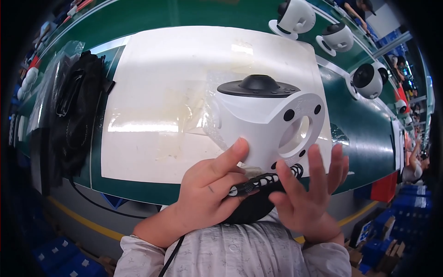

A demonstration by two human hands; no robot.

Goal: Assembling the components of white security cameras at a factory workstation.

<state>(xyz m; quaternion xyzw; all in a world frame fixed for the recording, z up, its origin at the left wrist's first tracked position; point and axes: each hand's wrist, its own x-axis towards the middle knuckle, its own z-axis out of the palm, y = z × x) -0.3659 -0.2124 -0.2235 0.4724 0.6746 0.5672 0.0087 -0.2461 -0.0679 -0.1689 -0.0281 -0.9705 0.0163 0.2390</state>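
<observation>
- The white camera housing (272, 124) stands on the white mat (152, 92), near the mat's front right corner, just above both hands. Its round opening faces the person; a black domed cap sits on top.
- The left hand (210, 189) has its fingers curled around a black ribbed cable piece (258, 182). The index finger is stretched up and touches the lower front face of the housing.
- The right hand (307, 194) is spread, fingers apart and pointing up. Its thumb and fingertips meet the other end of the same black piece, at the housing's lower right edge. Whether it truly pinches the piece cannot be told.
- A thin black cord (173, 254) runs down from the left hand over the person's light shirt.
- The mat lies on a green conveyor counter (364, 124). A bundle of black parts in clear bags (76, 106) rests at the mat's left edge.
- Three finished white dome cameras (337, 39) stand along the counter's far right edge, well apart from the hands.
- Blue crates (60, 256) sit on the floor below the counter's front edge.
</observation>
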